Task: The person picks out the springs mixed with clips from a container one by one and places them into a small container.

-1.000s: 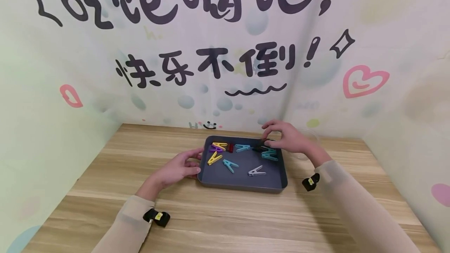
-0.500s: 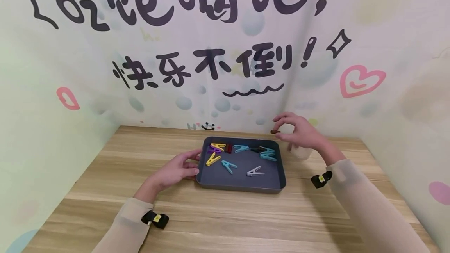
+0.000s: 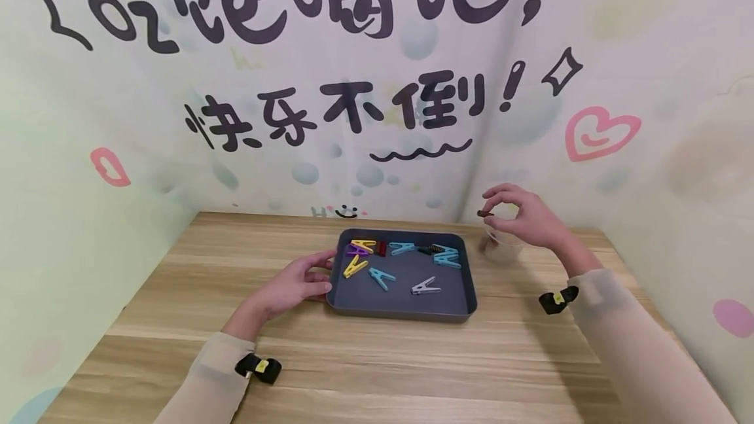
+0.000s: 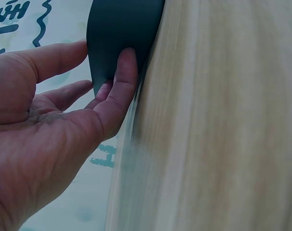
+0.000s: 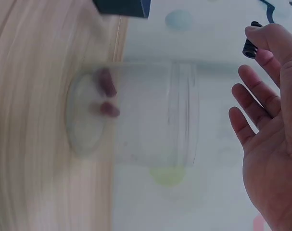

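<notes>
My right hand (image 3: 521, 214) pinches a small dark ribbed cylinder (image 5: 250, 48) between thumb and index finger, over a clear jar (image 3: 501, 250) at the back right. The other fingers are spread apart. In the right wrist view, two blurred reddish-brown pieces (image 5: 107, 109) lie near the bottom of the jar. My left hand (image 3: 294, 285) touches the outer left wall of a dark grey tray (image 3: 400, 314) with extended fingers. The tray holds yellow clothespins (image 3: 355, 267), blue clothespins (image 3: 381, 278), a purple one (image 3: 357, 250) and a pale grey one (image 3: 425, 286).
Also in the tray are a dark red piece (image 3: 381, 249) and a black ribbed item (image 3: 432, 250) beside the blue clothespins at right. The wooden table (image 3: 353, 371) meets a printed backdrop (image 3: 330, 162) behind and at both sides.
My right hand has risen out of the tray with the small dark cylinder and moved right, over the jar. The left hand stays at the tray's side.
</notes>
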{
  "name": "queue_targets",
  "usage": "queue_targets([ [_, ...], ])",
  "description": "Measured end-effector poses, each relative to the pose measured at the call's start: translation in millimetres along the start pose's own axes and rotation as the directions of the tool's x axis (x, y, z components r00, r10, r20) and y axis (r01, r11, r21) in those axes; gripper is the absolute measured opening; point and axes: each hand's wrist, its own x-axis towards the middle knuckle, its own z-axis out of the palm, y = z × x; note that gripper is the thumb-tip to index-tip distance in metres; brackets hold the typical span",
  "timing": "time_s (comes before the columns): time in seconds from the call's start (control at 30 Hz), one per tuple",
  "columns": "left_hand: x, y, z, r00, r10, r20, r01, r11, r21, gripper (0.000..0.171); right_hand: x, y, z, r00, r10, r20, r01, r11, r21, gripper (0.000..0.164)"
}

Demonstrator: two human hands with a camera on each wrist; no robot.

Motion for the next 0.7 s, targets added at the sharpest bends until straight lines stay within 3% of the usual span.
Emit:
queue_targets([
  [0.23,0.3,-0.8,-1.1,1.000,-0.002,0.005,0.002,1.000,-0.005,0.069,-11,20,-9,0.997,0.074,-0.028,-0.074,0.997,-0.004,0.010],
  [0.7,1.0,-1.5,-1.1,1.000,-0.003,0.007,0.004,1.000,-0.009,0.069,-28,47,-13,0.993,0.101,-0.052,-0.101,0.995,0.006,0.012],
])
